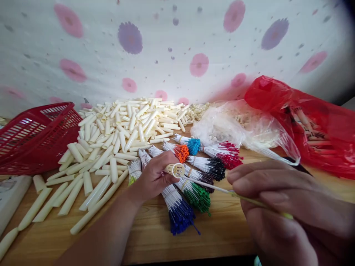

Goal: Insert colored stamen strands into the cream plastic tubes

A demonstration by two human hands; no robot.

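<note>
My left hand is closed around a short cream plastic tube, its round end facing right and showing small holes inside. In the right foreground, large and slightly blurred, my right hand pinches a thin pen refill, white along its front and yellow-green toward the back. The refill's far tip meets the mouth of the tube; whether it is inside a hole I cannot tell. Under and around my left hand lie banded bundles of refills, among them blue, green, black, orange and red.
A big heap of cream tubes covers the left and back of the wooden table. A red basket stands at left, above a white box. Clear plastic bag and red bag lie at back right, before a flowered curtain.
</note>
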